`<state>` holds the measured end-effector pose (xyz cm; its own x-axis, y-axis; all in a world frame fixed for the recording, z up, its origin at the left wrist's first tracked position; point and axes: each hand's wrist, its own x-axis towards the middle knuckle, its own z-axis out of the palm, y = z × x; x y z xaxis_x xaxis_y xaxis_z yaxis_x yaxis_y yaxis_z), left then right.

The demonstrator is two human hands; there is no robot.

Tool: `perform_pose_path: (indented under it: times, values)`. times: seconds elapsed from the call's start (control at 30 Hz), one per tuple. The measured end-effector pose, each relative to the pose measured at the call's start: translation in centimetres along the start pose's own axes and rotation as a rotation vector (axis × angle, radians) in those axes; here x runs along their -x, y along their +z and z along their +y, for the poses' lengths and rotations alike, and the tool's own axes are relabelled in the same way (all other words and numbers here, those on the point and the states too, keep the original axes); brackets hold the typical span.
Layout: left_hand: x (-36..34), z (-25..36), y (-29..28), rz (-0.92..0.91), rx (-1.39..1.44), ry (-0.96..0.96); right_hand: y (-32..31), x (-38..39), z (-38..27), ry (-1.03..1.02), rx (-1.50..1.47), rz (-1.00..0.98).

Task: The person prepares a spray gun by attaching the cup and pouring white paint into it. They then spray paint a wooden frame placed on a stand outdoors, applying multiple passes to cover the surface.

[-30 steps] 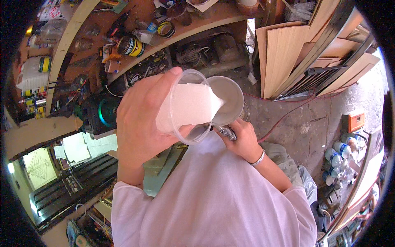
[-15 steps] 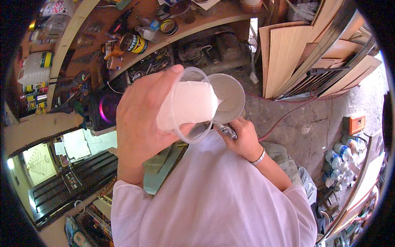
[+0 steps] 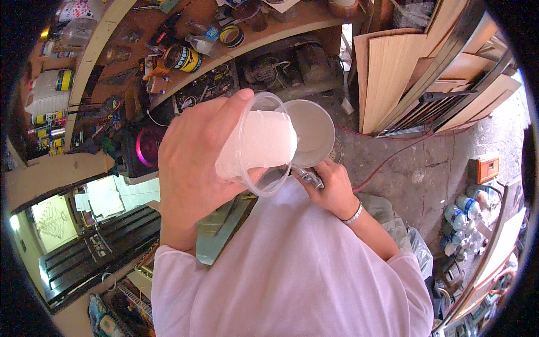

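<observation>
My left hand (image 3: 191, 151) is wrapped around a clear plastic cup (image 3: 264, 185), tipped on its side with its mouth to the right. White liquid (image 3: 269, 137) fills much of it and reaches the rim. Right against that rim is a round whitish paint cup (image 3: 317, 132), its opening facing me and pale inside. Below it, my right hand (image 3: 337, 191) closes on the metal body of what looks like a spray gun (image 3: 311, 178), which bears the paint cup. Its lower parts are hidden by my fingers and shirt.
A cluttered wooden shelf (image 3: 269, 36) curves across the back, holding a black-and-yellow can (image 3: 182, 58) and bottles. Wood panels (image 3: 390, 78) lean at the back right. A red hose (image 3: 387, 163) crosses the concrete floor. An orange box (image 3: 487, 168) and several plastic bottles (image 3: 469, 206) stand right.
The white stream at the clear cup's rim has thinned and drawn back; earlier it stretched into the paint cup. Both hands have stayed almost in place.
</observation>
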<state>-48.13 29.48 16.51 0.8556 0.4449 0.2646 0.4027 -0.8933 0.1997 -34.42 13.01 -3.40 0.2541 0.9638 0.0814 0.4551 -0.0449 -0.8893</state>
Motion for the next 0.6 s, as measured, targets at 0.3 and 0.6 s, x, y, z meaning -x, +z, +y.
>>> perform_pose_path:
  times: [0.3,0.6]
  values:
    - [0.11,-0.12,0.06,0.026,0.021,0.041,0.08,0.26,0.16,0.0,-0.02,-0.044]
    - [0.51,0.02,0.0,0.036,-0.005,0.036,0.04,0.11,-0.6,0.0,-0.012,0.015]
